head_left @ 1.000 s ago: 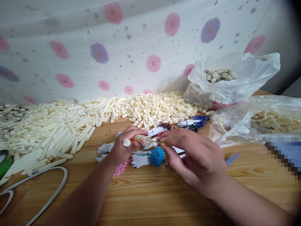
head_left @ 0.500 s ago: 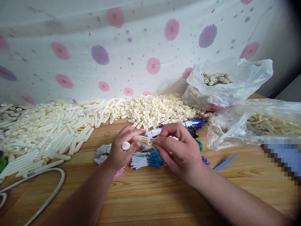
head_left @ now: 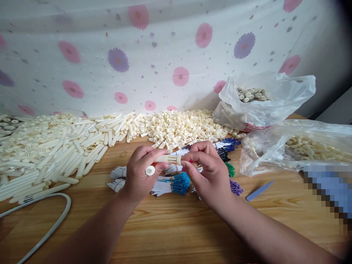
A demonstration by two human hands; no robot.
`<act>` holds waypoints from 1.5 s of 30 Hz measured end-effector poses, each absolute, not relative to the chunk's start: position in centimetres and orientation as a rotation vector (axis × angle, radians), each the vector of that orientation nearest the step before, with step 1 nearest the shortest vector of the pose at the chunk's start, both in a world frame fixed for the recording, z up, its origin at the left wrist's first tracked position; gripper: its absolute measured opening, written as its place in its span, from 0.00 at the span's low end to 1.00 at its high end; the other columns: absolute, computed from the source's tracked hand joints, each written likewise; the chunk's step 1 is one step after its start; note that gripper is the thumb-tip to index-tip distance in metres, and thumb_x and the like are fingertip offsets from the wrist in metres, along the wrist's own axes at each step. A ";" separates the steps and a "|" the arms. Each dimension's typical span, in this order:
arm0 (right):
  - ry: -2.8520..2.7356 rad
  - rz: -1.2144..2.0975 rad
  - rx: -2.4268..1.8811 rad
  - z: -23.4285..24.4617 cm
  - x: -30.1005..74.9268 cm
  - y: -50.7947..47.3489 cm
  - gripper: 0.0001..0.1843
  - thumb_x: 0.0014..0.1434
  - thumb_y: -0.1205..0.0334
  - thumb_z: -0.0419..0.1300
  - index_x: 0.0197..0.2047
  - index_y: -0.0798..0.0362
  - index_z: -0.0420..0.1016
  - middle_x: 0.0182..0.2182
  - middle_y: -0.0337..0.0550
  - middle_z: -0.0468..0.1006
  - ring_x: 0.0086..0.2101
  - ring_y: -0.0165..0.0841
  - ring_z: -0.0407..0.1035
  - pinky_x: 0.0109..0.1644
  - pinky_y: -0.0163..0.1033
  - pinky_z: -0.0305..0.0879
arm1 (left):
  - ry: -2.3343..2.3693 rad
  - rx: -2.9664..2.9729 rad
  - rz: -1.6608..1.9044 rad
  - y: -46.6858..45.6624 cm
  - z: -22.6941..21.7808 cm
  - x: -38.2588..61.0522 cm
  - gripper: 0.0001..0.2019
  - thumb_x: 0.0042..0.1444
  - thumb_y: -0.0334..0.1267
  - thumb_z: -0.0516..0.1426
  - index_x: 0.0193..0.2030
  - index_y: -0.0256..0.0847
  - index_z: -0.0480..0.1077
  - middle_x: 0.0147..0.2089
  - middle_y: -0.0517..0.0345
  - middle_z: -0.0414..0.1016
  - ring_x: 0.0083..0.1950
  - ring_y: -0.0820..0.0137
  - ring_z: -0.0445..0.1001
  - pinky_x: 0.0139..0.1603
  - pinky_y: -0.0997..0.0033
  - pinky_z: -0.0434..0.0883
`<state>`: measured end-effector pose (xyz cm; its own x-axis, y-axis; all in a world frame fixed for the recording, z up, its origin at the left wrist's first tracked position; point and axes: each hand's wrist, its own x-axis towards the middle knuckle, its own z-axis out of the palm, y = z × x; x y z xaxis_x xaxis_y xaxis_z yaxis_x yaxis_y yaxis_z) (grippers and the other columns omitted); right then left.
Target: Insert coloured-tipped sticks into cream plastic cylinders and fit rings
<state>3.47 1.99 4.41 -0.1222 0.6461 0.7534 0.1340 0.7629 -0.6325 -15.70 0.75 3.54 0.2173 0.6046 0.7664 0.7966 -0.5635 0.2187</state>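
Observation:
In the head view, my left hand (head_left: 141,172) is closed around a cream multicolour pen barrel (head_left: 166,158) with a slotted upper part. A second white piece with a round end (head_left: 150,170) pokes out between the fingers of the same hand; the rest of it is hidden. My right hand (head_left: 207,168) pinches the rim at the barrel's right end with thumb and fingers. Below and behind the hands lie bundles of thin white pen refills with coloured tips: light blue (head_left: 180,182), purple (head_left: 236,187), green (head_left: 230,169) and dark blue (head_left: 231,143).
Cream barrel tubes (head_left: 71,154) are heaped at left, beside a pile of slotted pen parts (head_left: 178,126). Two plastic bags of parts, one upright (head_left: 247,113) and one lying flat (head_left: 258,154), stand at right. A blue flat strip (head_left: 260,190) and a white cable (head_left: 64,205) rest on the wooden table.
The pen barrel has turned more level. My right fingertips have shifted from its open end to gripping its rim. The whole view has moved slightly.

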 end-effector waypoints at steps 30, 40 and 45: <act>-3.005 0.100 -0.975 3.5 -9.1 1.8 0.14 0.60 0.63 0.52 0.38 0.56 0.79 0.38 0.53 0.81 0.39 0.41 0.75 0.38 0.39 0.68 | -1.976 -1.624 -1.972 6.1 0.2 -23.1 0.20 0.58 0.52 0.51 0.32 0.37 0.73 0.25 0.60 0.68 0.29 0.71 0.65 0.33 0.73 0.62; -2.979 -0.030 -0.953 3.3 -9.7 0.8 0.12 0.58 0.69 0.51 0.38 0.57 0.76 0.36 0.55 0.79 0.36 0.41 0.75 0.36 0.41 0.68 | -1.959 -1.719 -1.851 5.8 0.3 -22.9 0.19 0.60 0.50 0.50 0.32 0.37 0.73 0.31 0.55 0.74 0.35 0.69 0.69 0.38 0.74 0.63; -2.923 -0.076 -0.925 4.2 -5.1 2.4 0.11 0.60 0.68 0.49 0.40 0.57 0.73 0.35 0.52 0.79 0.32 0.37 0.73 0.34 0.37 0.64 | -1.973 -1.700 -1.814 5.8 0.7 -22.9 0.17 0.59 0.48 0.52 0.29 0.37 0.72 0.28 0.56 0.71 0.34 0.68 0.68 0.37 0.72 0.63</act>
